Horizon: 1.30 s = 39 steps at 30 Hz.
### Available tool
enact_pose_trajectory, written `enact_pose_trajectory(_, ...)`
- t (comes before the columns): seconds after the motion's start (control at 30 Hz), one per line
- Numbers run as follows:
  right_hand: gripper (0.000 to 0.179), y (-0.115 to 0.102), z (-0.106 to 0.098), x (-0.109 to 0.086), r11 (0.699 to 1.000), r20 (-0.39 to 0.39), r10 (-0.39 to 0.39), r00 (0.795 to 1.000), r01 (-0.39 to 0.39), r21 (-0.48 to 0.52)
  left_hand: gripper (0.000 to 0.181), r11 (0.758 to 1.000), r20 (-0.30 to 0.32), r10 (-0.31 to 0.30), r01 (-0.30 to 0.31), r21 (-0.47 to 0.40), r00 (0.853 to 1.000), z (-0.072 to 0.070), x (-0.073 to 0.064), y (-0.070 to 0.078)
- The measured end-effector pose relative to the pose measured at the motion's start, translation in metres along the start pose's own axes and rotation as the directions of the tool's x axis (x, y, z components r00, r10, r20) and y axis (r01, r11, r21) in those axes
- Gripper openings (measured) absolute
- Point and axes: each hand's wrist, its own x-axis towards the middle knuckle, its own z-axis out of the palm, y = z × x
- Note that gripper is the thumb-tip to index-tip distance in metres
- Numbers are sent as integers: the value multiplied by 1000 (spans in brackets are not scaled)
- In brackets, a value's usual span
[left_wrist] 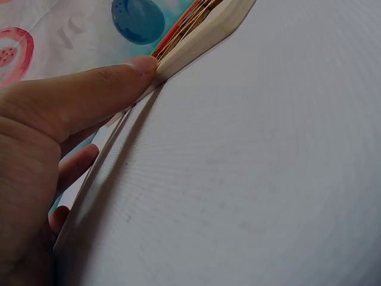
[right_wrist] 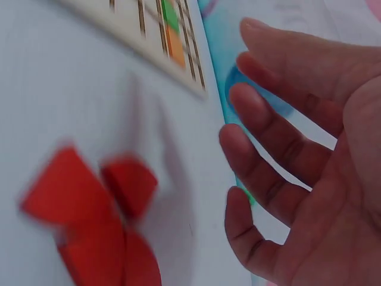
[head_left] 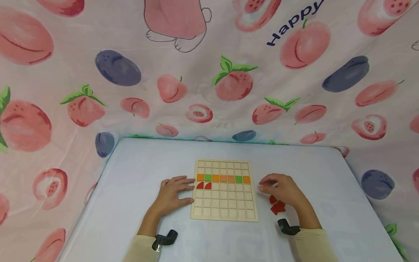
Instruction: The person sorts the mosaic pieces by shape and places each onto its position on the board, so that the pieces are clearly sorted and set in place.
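Observation:
A square-gridded wooden board (head_left: 224,204) lies on the table. One of its rows is filled with orange and green square tiles (head_left: 223,178), and two red quarter-circle pieces (head_left: 207,186) sit at the left of the row below. My left hand (head_left: 173,194) rests at the board's left side, fingers spread and fairly straight; in the left wrist view the thumb (left_wrist: 113,89) touches the board's edge. Right of the board hovers my right hand (head_left: 282,188), its fingers loosely bent with nothing visible between them. Several loose red pieces (right_wrist: 98,208) lie beneath it.
White cloth covers the table (head_left: 131,182). Behind and at the sides hangs a fruit-printed curtain (head_left: 203,80). A black wrist camera (head_left: 166,238) is worn on the left wrist, another black camera (head_left: 288,227) on the right.

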Motion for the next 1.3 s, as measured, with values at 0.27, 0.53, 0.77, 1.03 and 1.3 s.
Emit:
enact_pose_trajectory(0.27,23,31,-22,-14,997,57,70,996,-69,-22,45,1000,3,-4,4,7,1000,1,0,-1)
enact_pose_trajectory(0.53,31,56,-25,-20,995,167,91,982,-82,-62,46,1000,-3,4,-4,-3,1000,1,0,0)
enact_pose_trajectory(0.77,30,63,-16,-19,997,161,59,985,-51,-56,46,1000,-1,-1,1,-4,1000,1,-1,-1)
enact_pose_trajectory(1.03,22,61,-8,-12,993,80,93,992,-86,-82,47,1000,10,-9,9,-9,1000,0,0,1)
enact_pose_trajectory(1.3,30,58,-8,-11,995,84,97,992,-95,-26,46,1000,5,-11,11,0,1000,0,0,1)
